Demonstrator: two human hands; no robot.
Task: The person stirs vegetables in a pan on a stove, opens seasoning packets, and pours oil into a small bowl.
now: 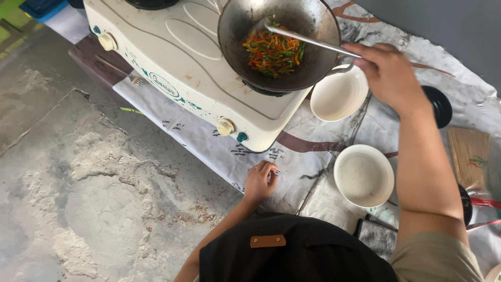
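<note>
A: Right hand point(389, 73) up over the mat, fingers curled tight round the long shiny metal spatula handle point(313, 40).

B: Blade end down in the dark round metal wok point(278, 39), resting on the strips of red, green and orange vegetables point(274, 52).

A: Wok seated on the right burner of the cream-white two-burner gas stove point(193, 62), tilted a little toward the camera.

B: And the left hand point(259, 181)?

A: Down low, in front of the stove's near corner, fingers loosely bent, tips pressed on the printed grey-and-white plastic mat point(209, 146). Nothing held there.

B: Two empty white round bowls on the mat. Upper white bowl point(338, 95) just beside the wok, right under the spatula hand. Lower white bowl point(364, 176) nearer the body, below the forearm.

A: Metal fork point(119, 70) lying off the stove's left side, near the cream knob.

B: Flat pale wooden board point(469, 156) far right, partly cut off. Black round lid-like thing point(437, 106) behind the wrist, mostly hidden.

A: Rough grey concrete floor point(78, 183) filling the left.
</note>
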